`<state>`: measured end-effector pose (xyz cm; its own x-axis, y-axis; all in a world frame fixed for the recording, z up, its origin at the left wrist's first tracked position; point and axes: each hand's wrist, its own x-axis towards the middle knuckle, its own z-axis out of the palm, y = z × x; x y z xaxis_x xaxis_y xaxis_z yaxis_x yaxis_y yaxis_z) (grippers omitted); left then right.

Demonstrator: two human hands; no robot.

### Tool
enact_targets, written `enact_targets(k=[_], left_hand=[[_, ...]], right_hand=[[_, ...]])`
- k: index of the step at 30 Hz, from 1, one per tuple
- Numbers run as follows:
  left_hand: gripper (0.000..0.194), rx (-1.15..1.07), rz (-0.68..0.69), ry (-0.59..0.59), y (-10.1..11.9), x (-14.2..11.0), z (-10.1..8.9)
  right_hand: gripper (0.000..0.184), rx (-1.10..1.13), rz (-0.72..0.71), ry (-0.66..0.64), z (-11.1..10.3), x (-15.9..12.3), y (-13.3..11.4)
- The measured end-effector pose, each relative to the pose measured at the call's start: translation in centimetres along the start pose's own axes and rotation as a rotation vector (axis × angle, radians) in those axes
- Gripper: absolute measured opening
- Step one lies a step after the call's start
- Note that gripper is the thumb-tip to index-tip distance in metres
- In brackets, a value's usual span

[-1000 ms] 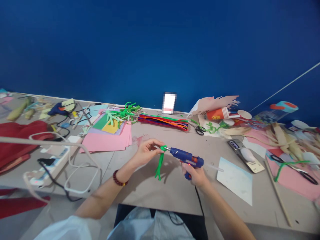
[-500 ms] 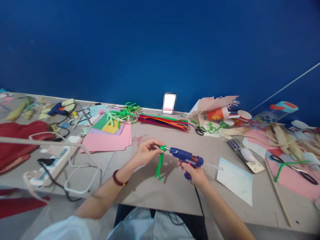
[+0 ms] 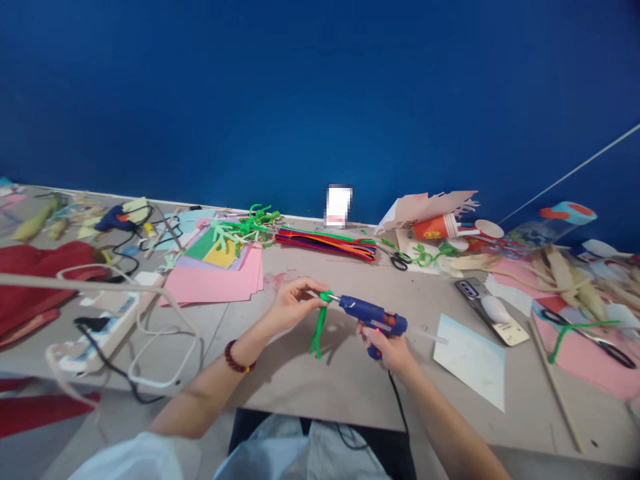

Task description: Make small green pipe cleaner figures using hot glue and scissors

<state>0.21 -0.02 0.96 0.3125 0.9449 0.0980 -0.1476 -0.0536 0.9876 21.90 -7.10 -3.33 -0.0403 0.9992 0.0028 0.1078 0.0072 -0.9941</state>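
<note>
Above the middle of the table, my left hand [image 3: 297, 303] pinches the top of a green pipe cleaner piece [image 3: 320, 328] between thumb and fingers. Its forked strands hang down below the pinch. My right hand [image 3: 391, 347] is wrapped round the handle of a blue hot glue gun [image 3: 373, 315] with a small red light lit. The metal nozzle points left and meets the green top at my left fingertips. A clear glue stick [image 3: 427, 335] pokes out of the gun's back. Whether glue is coming out is too small to see.
A bundle of coloured pipe cleaners [image 3: 325, 244] lies behind my hands. Pink paper [image 3: 213, 281] and a power strip [image 3: 103, 333] are on the left. To the right are a pale card [image 3: 470, 360], a phone [image 3: 493, 313], scissors [image 3: 590, 339] and a stick [image 3: 557, 387].
Hardly anything differs. Both hands hold the same pose, with the nozzle staying at the top of the green pipe cleaner piece.
</note>
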Motion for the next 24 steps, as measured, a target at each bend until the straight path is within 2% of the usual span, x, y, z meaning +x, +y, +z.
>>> enact_targets(k=[4, 12, 17, 24], left_hand=[[0.02, 0.018, 0.008, -0.001, 0.11, 0.06, 0.01], [0.02, 0.045, 0.007, 0.005, 0.28, -0.03, 0.02], [0.019, 0.051, 0.012, 0.01, 0.37, -0.08, 0.05], [0.019, 0.045, 0.01, -0.005, 0.2, -0.14, -0.12]], right_hand=[[0.03, 0.03, -0.023, -0.037, 0.16, 0.05, -0.34], [0.033, -0.043, 0.021, 0.057, 0.29, 0.0, -0.73], [0.034, -0.014, 0.057, 0.084, 0.35, -0.21, -0.37], [0.031, 0.082, 0.047, 0.007, 0.28, -0.11, -0.55]])
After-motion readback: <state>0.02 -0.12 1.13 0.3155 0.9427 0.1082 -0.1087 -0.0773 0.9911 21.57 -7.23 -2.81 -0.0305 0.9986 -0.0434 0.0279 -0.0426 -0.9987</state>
